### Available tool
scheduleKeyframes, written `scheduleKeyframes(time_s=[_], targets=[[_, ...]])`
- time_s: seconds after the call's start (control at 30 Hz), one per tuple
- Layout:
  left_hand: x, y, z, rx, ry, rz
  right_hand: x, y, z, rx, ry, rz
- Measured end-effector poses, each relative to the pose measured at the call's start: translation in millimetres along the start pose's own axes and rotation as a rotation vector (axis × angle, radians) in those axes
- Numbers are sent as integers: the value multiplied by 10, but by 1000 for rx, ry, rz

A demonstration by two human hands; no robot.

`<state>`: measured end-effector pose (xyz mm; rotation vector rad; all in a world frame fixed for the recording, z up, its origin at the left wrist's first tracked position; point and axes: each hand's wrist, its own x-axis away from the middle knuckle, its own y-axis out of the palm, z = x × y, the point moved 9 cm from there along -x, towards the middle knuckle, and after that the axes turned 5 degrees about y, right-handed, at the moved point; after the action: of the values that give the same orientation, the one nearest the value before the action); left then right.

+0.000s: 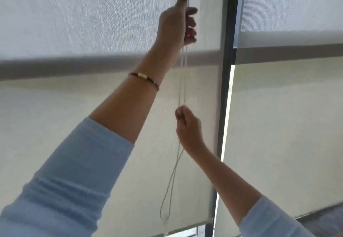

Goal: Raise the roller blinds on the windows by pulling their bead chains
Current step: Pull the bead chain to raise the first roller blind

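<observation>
A pale roller blind (74,125) covers the left window, with its bottom bar (181,227) low in the view. Its thin bead chain (181,80) hangs as a long loop down the blind's right side. My left hand (176,25) is raised high and closed around the chain, index finger pointing up along it. Lower down, my right hand (187,125) pinches the same chain. Below that hand the loop (167,199) dangles slack.
A dark window post (225,88) separates this blind from a second roller blind (287,116) on the right, whose bottom bar (315,212) shows at the lower right. A bright gap of daylight runs beside the post. A horizontal frame bar shows through both blinds.
</observation>
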<state>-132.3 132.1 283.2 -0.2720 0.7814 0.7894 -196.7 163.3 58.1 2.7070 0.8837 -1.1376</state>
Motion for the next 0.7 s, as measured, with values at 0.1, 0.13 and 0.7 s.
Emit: scheduleKeyframes(time_s=[0.1, 0.13, 0.7], targets=[[-39, 35, -14, 119, -44, 47, 314, 100, 341, 96, 89, -100], [28, 31, -82, 144, -35, 64, 379, 120, 465, 108, 131, -149], [2140, 143, -2050, 237, -419, -52, -1235, -710, -1434, -641, 157, -156]])
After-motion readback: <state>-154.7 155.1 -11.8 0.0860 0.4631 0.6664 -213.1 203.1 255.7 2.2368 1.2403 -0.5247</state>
